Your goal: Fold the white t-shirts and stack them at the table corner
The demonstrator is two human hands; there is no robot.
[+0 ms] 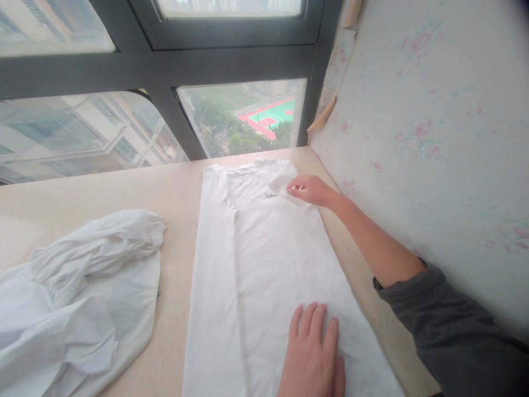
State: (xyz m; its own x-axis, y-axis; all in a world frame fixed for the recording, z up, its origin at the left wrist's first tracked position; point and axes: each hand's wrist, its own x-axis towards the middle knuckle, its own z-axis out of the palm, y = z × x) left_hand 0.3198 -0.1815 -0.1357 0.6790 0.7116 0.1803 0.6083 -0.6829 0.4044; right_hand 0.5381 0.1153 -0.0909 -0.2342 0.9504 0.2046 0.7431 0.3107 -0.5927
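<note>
A white T-shirt [285,259] lies long and flat in front of me, its neckline at the far end by the window. Its left side is folded inward, leaving a lengthwise edge down the front. Small dark print [270,194] shows on the chest. My right hand [309,190] pinches a bit of white fabric at the shirt's upper right, close to the print. Lower down, my left hand [312,353] rests palm down on the shirt with its fingers stretched out. The wrist of that hand is out of frame.
A crumpled pile of white clothing [99,298] sits to the left on the pale wooden surface [173,193]. Dark window frames [231,63] border the far side. A floral-papered wall [413,138] rises close on the right, its paper peeling at the corner.
</note>
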